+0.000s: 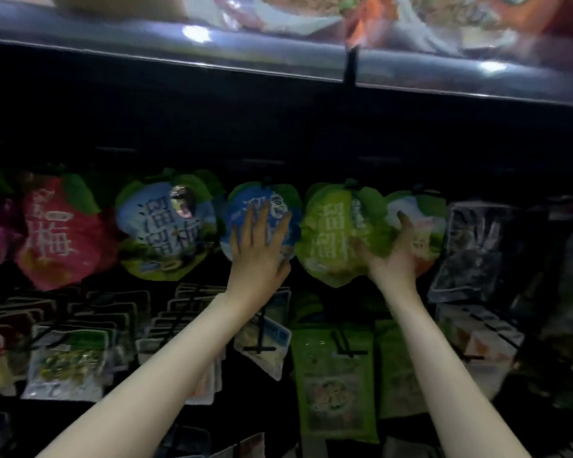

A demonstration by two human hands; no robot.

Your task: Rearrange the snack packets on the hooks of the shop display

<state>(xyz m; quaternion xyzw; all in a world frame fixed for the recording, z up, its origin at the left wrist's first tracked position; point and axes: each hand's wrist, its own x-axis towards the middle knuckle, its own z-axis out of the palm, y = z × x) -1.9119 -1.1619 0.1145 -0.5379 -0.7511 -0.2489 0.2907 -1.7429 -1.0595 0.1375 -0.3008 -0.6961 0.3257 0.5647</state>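
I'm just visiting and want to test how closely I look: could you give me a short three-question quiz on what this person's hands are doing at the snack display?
1. True or false: the left hand lies with straight fingers on the round blue plastic snack packet.
2. Which packet does the right hand grip? A) the red fruit-shaped packet B) the light green fruit-shaped packet C) the dark clear packet
3. Fill in: the flat green pouches hang ____ the right hand.

Key: 1 true; 2 B; 3 below.
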